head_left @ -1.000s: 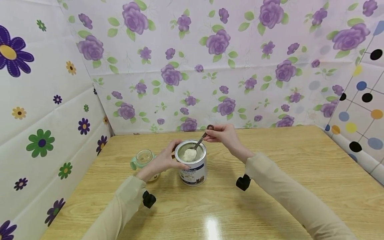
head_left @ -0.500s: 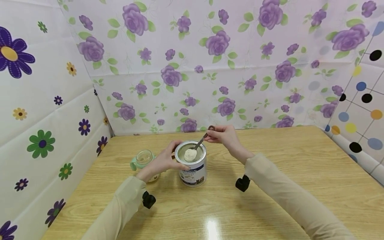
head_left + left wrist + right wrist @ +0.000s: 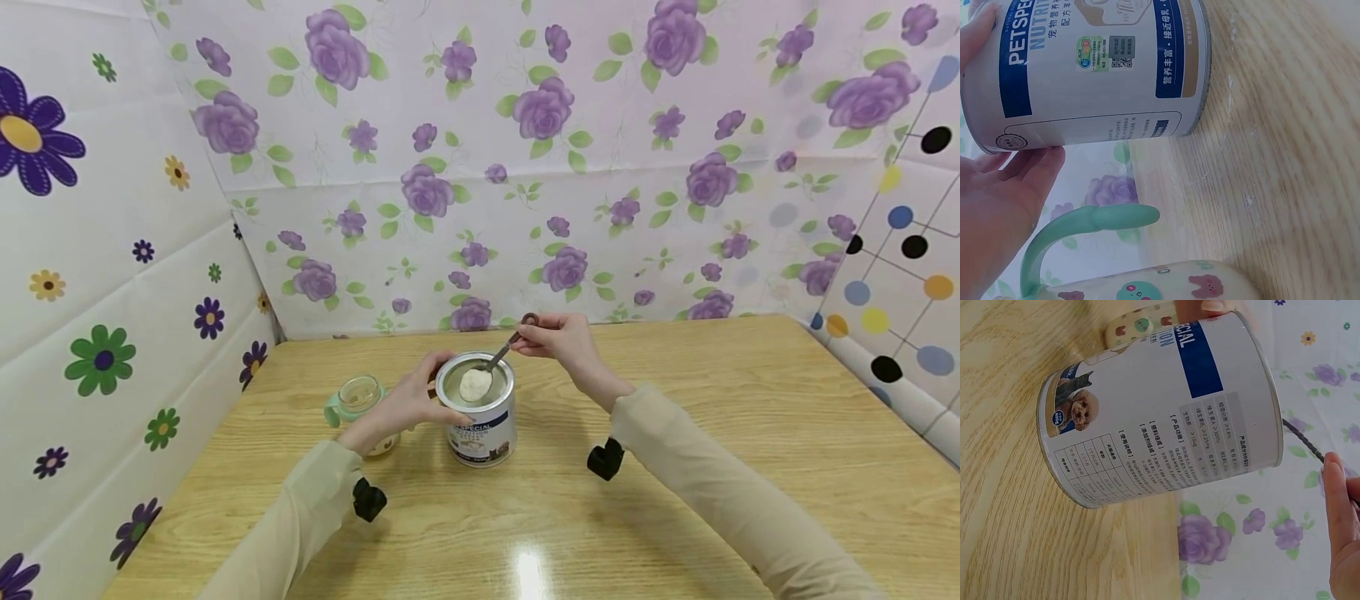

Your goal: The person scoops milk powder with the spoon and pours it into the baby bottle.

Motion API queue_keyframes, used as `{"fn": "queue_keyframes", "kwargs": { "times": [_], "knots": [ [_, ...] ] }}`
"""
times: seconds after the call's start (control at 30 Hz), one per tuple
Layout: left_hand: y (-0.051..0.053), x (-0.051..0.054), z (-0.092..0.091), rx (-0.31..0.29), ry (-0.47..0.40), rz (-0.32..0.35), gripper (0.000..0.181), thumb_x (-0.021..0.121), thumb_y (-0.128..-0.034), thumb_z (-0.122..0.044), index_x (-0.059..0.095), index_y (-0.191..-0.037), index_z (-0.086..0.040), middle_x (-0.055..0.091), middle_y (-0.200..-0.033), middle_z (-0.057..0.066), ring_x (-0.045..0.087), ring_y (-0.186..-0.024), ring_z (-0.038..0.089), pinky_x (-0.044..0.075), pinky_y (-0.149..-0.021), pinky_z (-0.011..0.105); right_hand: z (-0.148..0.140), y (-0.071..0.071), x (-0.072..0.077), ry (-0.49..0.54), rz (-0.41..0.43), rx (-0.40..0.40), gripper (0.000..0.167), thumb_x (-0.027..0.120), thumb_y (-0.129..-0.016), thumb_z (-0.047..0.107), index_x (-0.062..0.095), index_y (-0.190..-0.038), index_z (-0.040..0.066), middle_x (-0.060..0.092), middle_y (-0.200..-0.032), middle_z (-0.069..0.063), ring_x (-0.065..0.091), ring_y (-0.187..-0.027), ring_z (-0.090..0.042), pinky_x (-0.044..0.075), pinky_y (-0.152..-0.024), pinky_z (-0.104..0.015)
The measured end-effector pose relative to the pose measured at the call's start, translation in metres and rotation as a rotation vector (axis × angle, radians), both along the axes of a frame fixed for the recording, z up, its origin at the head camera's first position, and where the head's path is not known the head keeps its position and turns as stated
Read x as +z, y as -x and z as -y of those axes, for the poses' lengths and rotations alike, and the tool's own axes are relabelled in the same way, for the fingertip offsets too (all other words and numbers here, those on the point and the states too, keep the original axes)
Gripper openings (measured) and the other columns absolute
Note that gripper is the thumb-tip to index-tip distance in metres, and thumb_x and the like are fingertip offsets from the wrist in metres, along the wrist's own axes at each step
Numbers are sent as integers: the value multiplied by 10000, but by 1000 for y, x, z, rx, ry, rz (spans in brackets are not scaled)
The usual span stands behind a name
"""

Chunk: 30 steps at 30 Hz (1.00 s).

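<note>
My left hand (image 3: 415, 400) grips the white and blue milk powder can (image 3: 482, 442) from its left side, thumb across the front near the rim. The can has no lid on and stands upright on the table. With fingers and thumb my right hand (image 3: 558, 337) pinches the dark handle of a spoon (image 3: 504, 352) that slants down into the can's mouth. A heap of pale powder (image 3: 476, 385) fills the spoon's bowl, just inside the rim. In the right wrist view the can (image 3: 1166, 412) hides the bowl, and only part of the handle (image 3: 1300, 437) shows.
Left of the can, partly behind my left forearm, stands a glass cup (image 3: 360, 392) with a green handle (image 3: 333, 410). The wooden table (image 3: 675, 400) reaches back to a floral cloth wall (image 3: 480, 192), with cloth walls at both sides too.
The hands, can and spoon hold almost the same place. The powder heap on the spoon shows slightly more clearly than a second ago.
</note>
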<state>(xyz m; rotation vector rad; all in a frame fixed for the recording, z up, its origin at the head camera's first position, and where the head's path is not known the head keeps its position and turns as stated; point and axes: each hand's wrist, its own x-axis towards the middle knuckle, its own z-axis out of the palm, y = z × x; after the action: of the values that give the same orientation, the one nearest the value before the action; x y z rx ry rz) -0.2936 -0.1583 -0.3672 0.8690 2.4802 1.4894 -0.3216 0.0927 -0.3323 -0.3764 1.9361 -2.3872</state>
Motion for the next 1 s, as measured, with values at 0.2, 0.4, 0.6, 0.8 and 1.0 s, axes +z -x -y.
{"fn": "queue_keyframes", "kwargs": {
  "times": [0.2,0.4,0.6,0.8,1.0],
  "knots": [
    [0,1,0,-5,12,4,886,827,-654,-200,289,-1345,-66,393,-1275,92,359,-1197,260,304,-954,468,-2,-2,1,12,-3,-5,272,589,-854,-40,531,-1052,-218,645,-742,-173,649,-655,-199,508,-670,-308],
    [0,4,1,-21,3,41,962,815,-674,-170,195,-1393,-18,301,-1354,161,289,-1240,307,259,-978,481,-3,-2,3,20,-25,-7,243,598,-853,-24,560,-1022,-194,646,-759,-176,650,-680,-212,502,-693,-322],
    [-3,16,5,-26,0,25,1013,818,-671,-162,142,-1407,1,268,-1383,195,254,-1259,334,248,-991,455,-4,-1,5,40,-14,-19,248,599,-854,-20,552,-1015,-202,645,-751,-174,651,-680,-215,497,-705,-326],
    [-5,34,16,-30,-41,11,991,803,-686,-146,141,-1414,-25,256,-1388,191,232,-1267,340,225,-1006,434,-4,1,10,60,2,-28,254,608,-852,-6,553,-1014,-194,648,-752,-171,651,-693,-222,496,-712,-322],
    [-4,39,34,1,-59,-6,925,774,-718,-85,164,-1413,-49,268,-1375,178,239,-1265,315,214,-1013,423,2,1,16,63,45,-22,221,608,-855,3,572,-1010,-151,647,-793,-184,649,-735,-232,489,-732,-314]
  ]
}}
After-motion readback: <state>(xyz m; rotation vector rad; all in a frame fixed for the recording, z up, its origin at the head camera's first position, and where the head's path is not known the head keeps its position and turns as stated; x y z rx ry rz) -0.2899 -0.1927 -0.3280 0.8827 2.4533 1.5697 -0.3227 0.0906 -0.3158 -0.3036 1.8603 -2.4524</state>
